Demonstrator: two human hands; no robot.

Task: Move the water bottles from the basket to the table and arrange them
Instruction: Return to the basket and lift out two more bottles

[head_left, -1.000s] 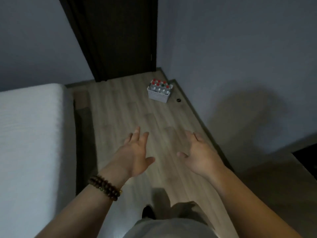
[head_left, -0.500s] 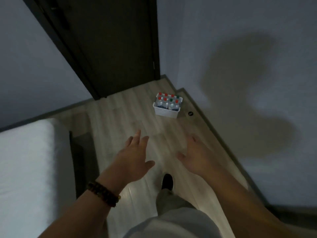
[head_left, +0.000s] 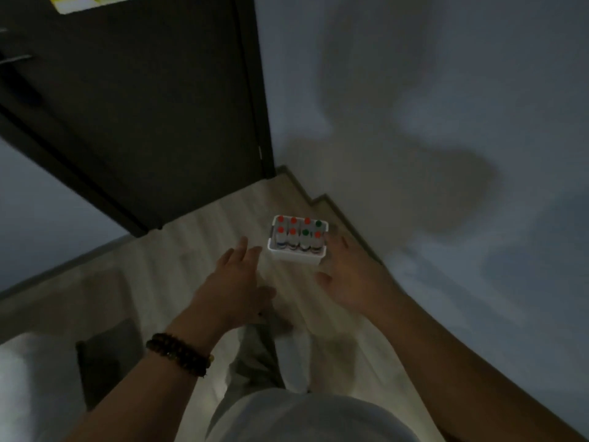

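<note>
A small white basket [head_left: 294, 257] stands on the wooden floor near the corner of the room. Several water bottles [head_left: 298, 232] stand upright in it, most with red caps and two with green caps. My left hand [head_left: 234, 287] is stretched out with fingers apart, its fingertips just left of the basket's near corner. My right hand [head_left: 352, 275] is spread open at the basket's right side. Neither hand holds anything. Whether the fingers touch the basket is unclear in the blur.
A dark door [head_left: 143, 106] stands behind the basket on the left, a grey wall [head_left: 430, 122] on the right with a skirting board [head_left: 347, 218]. A white bed edge [head_left: 28, 378] lies at the lower left. My legs [head_left: 264, 355] show below my hands.
I have walked up to the basket: it went from far ahead to right between my hands. Both hands have stayed open and now flank it. The bed has slid out to the lower left.
</note>
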